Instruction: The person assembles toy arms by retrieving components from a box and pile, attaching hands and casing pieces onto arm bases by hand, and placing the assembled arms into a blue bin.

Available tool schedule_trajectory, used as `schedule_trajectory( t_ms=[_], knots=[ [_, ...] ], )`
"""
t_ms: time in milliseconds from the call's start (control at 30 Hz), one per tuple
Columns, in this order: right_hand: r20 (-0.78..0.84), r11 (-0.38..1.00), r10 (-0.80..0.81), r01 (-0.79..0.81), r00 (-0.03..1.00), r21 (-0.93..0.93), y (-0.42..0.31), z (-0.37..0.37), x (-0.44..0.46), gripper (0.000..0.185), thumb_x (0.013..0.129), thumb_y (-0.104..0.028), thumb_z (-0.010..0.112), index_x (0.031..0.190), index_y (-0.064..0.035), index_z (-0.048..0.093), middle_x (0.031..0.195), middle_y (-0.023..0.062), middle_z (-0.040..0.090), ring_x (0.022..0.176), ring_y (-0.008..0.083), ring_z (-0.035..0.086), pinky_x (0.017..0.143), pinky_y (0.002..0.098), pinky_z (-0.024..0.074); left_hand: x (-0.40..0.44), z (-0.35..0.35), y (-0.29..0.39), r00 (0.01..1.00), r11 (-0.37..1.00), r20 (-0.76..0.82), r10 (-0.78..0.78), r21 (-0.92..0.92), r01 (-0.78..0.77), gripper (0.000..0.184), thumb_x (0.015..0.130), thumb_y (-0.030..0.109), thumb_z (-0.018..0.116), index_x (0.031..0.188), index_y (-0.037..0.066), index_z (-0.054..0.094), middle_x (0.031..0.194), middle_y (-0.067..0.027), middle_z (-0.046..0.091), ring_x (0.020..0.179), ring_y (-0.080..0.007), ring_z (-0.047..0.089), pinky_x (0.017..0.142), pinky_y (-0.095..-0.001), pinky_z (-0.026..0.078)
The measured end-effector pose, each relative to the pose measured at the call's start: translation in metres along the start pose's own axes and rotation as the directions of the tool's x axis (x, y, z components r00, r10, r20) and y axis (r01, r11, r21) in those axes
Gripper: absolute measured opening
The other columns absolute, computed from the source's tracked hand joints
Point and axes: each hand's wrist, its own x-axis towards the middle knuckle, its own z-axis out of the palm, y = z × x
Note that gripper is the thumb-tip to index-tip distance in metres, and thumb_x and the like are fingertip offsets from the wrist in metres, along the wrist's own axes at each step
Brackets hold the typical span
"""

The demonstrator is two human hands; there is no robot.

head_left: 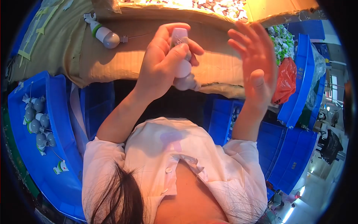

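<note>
My left hand (158, 63) is raised over the front of the cardboard-covered bench, its thumb and fingers closed round a small pale plastic toy part (182, 69). The part has a whitish block at the top and rounded grey pieces below; fingers hide some of it, and its exact kind is unclear. To the right, my right hand (257, 67) is held up with fingers apart and nothing in it. A white-and-green plastic toy part with a grey ball-shaped end (108, 37) lies on the cardboard (126, 63), left of my left hand.
At the left, a blue bin (67, 149) holds several grey, white and green parts (37, 119). Small pieces fill a brightly lit cardboard box (276, 9) at the back. A red plastic bag (286, 80) and another blue bin (298, 86) stand at the right.
</note>
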Motion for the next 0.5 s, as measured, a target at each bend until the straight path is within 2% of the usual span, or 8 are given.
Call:
schedule_trajectory(
  t_ms=[33, 67, 100, 133, 167, 233, 367, 500],
  knots=[
    [-0.009, 1.000, 0.004, -0.004, 1.000, -0.007, -0.008, -0.002, 0.007, 0.065, 0.079, -0.033, 0.065, 0.129, -0.0007, 0.042, 0.125, 0.0141, 0.049, 0.110, 0.0247, 0.051, 0.093, 0.0364, 0.0397, -0.002, 0.002, 0.003, 0.993, 0.996, 0.071, -0.092, 0.000, 0.092, 0.027, 0.090, 0.010, 0.042, 0.114, 0.000, 0.041, 0.091, -0.0107, 0.060, 0.075, -0.0112, 0.057, 0.070, -0.0239, 0.048],
    [0.215, 0.981, -0.030, 0.071, 0.976, -0.183, -0.011, -0.007, 0.014, 0.061, 0.079, -0.036, 0.064, 0.124, 0.0003, 0.047, 0.122, 0.0188, 0.050, 0.112, 0.0278, 0.050, 0.094, 0.0384, 0.0389, -0.004, 0.005, 0.005, 0.972, 0.983, 0.145, -0.183, 0.007, 0.184, 0.025, 0.090, 0.012, 0.043, 0.112, 0.000, 0.043, 0.091, -0.0104, 0.061, 0.071, -0.0103, 0.058, 0.066, -0.0227, 0.048],
    [0.431, 0.926, -0.017, 0.177, 0.902, -0.333, -0.013, -0.011, 0.019, 0.058, 0.079, -0.039, 0.062, 0.119, 0.0013, 0.053, 0.120, 0.0236, 0.051, 0.113, 0.0309, 0.049, 0.095, 0.0404, 0.0381, -0.006, 0.008, 0.006, 0.969, 0.981, 0.158, -0.192, 0.004, 0.194, 0.025, 0.090, 0.012, 0.043, 0.112, 0.000, 0.043, 0.091, -0.0104, 0.061, 0.071, -0.0103, 0.058, 0.066, -0.0227, 0.048],
    [0.456, 0.919, -0.060, 0.227, 0.888, -0.322, -0.011, -0.003, 0.023, 0.032, 0.081, -0.021, 0.061, 0.104, 0.0020, 0.063, 0.113, 0.0221, 0.056, 0.104, 0.0278, 0.055, 0.086, 0.0359, 0.0444, -0.007, 0.012, 0.006, 0.962, 0.981, 0.196, -0.190, -0.005, 0.195, 0.025, 0.089, 0.013, 0.045, 0.111, 0.000, 0.045, 0.089, -0.0100, 0.061, 0.069, -0.0096, 0.058, 0.063, -0.0225, 0.048],
    [0.447, 0.916, -0.058, 0.225, 0.892, -0.331, -0.012, 0.001, 0.025, 0.032, 0.081, -0.021, 0.061, 0.104, 0.0020, 0.063, 0.113, 0.0221, 0.056, 0.104, 0.0278, 0.055, 0.086, 0.0359, 0.0444, -0.008, 0.015, 0.006, 0.955, 0.981, 0.234, -0.185, -0.013, 0.193, 0.025, 0.089, 0.014, 0.046, 0.109, 0.000, 0.047, 0.088, -0.0097, 0.062, 0.066, -0.0088, 0.058, 0.060, -0.0223, 0.049],
    [0.526, 0.949, 0.029, 0.143, 0.850, -0.283, -0.012, 0.004, 0.028, 0.019, 0.080, -0.005, 0.060, 0.097, 0.0011, 0.065, 0.104, 0.0170, 0.059, 0.089, 0.0218, 0.060, 0.073, 0.0291, 0.0492, -0.010, 0.019, 0.010, 0.946, 0.977, 0.252, -0.203, -0.019, 0.214, 0.025, 0.089, 0.014, 0.047, 0.109, 0.000, 0.048, 0.087, -0.0096, 0.062, 0.066, -0.0085, 0.058, 0.059, -0.0220, 0.049],
    [0.541, 0.942, -0.084, 0.244, 0.837, -0.231, -0.005, 0.006, 0.032, 0.013, 0.076, 0.002, 0.062, 0.088, 0.0000, 0.066, 0.093, 0.0117, 0.060, 0.077, 0.0173, 0.061, 0.064, 0.0251, 0.0494, -0.013, 0.018, 0.014, 0.923, 0.960, 0.283, -0.260, -0.024, 0.278, 0.028, 0.088, 0.014, 0.046, 0.112, 0.000, 0.048, 0.085, -0.0089, 0.062, 0.065, -0.0081, 0.058, 0.059, -0.0216, 0.049],
    [0.437, 0.829, -0.148, 0.352, 0.887, -0.434, -0.009, 0.014, 0.024, 0.008, 0.072, 0.002, 0.066, 0.079, -0.0004, 0.061, 0.085, 0.0077, 0.059, 0.073, 0.0161, 0.060, 0.062, 0.0243, 0.0486, -0.015, 0.023, 0.013, 0.925, 0.957, 0.267, -0.270, -0.036, 0.289, 0.025, 0.088, 0.014, 0.045, 0.109, 0.000, 0.049, 0.083, -0.0074, 0.060, 0.064, -0.0083, 0.057, 0.059, -0.0211, 0.048]
  ],
)
